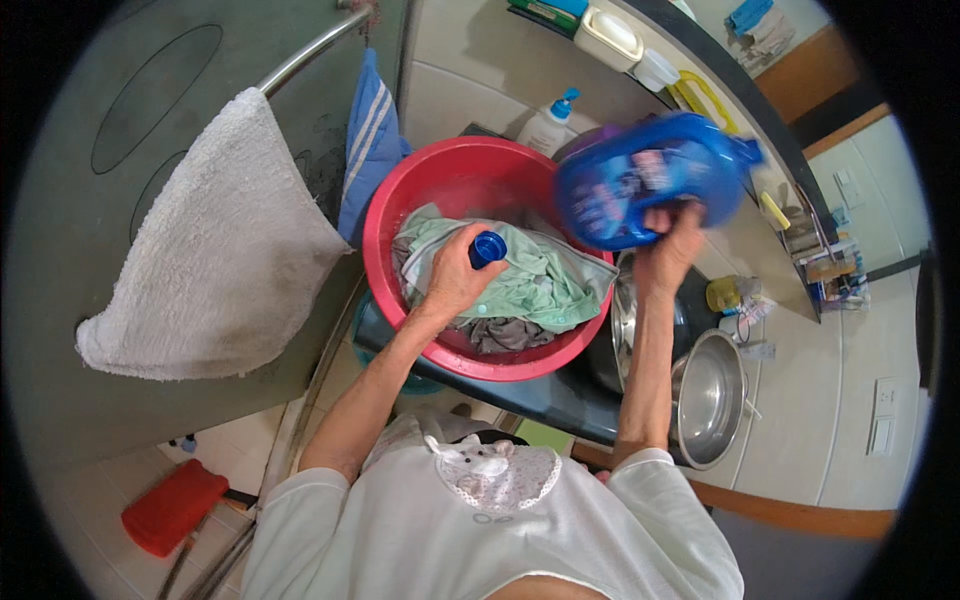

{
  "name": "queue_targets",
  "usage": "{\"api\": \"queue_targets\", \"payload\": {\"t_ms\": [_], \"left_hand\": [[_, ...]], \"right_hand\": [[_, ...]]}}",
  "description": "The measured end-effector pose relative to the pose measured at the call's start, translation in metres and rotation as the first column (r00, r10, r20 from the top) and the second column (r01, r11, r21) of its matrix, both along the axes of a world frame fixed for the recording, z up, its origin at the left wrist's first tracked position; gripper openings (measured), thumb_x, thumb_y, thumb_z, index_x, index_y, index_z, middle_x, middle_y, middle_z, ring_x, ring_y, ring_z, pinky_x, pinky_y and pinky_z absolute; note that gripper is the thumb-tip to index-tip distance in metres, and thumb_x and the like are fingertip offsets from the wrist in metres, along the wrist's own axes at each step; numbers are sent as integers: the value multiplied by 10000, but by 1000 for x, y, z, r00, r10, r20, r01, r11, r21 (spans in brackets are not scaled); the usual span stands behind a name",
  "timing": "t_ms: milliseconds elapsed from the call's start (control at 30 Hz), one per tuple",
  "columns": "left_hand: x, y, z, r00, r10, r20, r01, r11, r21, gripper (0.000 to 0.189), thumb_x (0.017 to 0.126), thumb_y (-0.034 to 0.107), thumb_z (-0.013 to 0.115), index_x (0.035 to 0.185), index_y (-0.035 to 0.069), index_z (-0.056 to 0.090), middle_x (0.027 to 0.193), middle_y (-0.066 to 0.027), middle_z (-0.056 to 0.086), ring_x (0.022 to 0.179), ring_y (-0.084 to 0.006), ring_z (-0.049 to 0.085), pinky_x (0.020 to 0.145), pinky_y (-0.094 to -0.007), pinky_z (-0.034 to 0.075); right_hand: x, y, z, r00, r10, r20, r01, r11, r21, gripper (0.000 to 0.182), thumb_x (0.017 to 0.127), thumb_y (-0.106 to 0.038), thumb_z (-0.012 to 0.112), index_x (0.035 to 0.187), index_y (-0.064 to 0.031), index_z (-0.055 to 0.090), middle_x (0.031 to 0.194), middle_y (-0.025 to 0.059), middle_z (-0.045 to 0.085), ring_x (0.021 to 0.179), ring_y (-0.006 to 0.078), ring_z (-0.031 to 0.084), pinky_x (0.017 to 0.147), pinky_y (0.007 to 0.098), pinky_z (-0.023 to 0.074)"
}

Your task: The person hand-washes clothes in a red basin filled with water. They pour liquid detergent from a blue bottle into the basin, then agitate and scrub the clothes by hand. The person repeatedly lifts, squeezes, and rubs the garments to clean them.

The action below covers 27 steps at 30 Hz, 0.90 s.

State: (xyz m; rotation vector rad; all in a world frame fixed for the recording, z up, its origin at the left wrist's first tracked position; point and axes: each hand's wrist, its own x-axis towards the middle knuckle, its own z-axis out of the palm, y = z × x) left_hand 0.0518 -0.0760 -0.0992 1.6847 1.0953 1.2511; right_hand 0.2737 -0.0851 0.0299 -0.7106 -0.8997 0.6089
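Note:
My left hand (456, 276) holds a blue plastic cap (488, 249), its hollow side facing up, over a red plastic basin (491, 366). In the basin lie a light green garment (525, 289) with snap buttons and a dark grey cloth (506, 334), both looking wet. To the right, my right hand (675, 240) grips the handle of a large blue detergent bottle (611, 187). The bottle is tilted nearly on its side, its neck (750, 152) pointing right, away from the basin. Motion blurs the bottle; its label bears writing.
The basin stands on a dark countertop (517, 397). A stainless steel bowl (709, 401) is at the right, a pump bottle (546, 127) behind the basin. A white towel (217, 255) and a blue cloth (367, 150) hang at left. A red dustpan (174, 508) is on the floor.

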Motion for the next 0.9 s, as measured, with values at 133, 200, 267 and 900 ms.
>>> {"api": "queue_targets", "payload": {"t_ms": [133,200,267,900], "left_hand": [[1,0,-2,1000,19,3,-19,998,58,500,663,149,781,1092,2,570,1003,-133,622,890,-217,610,804,-319,482],[1,0,-3,1000,4,-3,-4,1000,4,500,663,150,782,1092,4,571,1001,-132,622,889,-215,610,802,-318,482],[1,2,-4,1000,-2,0,2,1000,3,499,664,151,782,1092,6,571,998,-131,622,885,-214,610,798,-315,483],[2,2,2,999,-5,43,6,1000,-28,481,684,114,768,1109,9,567,970,-90,622,851,-151,598,768,-286,484]], "right_hand": [[4,1,-8,982,21,186,-8,997,-70,271,946,-302,533,807,-69,515,640,12,507,532,93,441,497,261,362],[4,0,-10,995,48,-82,-42,996,76,284,950,-305,522,796,-67,513,628,13,504,534,100,445,506,255,361],[5,-1,-10,997,58,48,-50,987,-150,296,949,-316,522,785,-70,512,620,7,500,537,102,455,514,246,360],[12,-2,-28,963,164,-216,-188,978,-91,347,916,-381,567,703,-118,489,599,-18,460,536,99,431,506,234,330]]}}
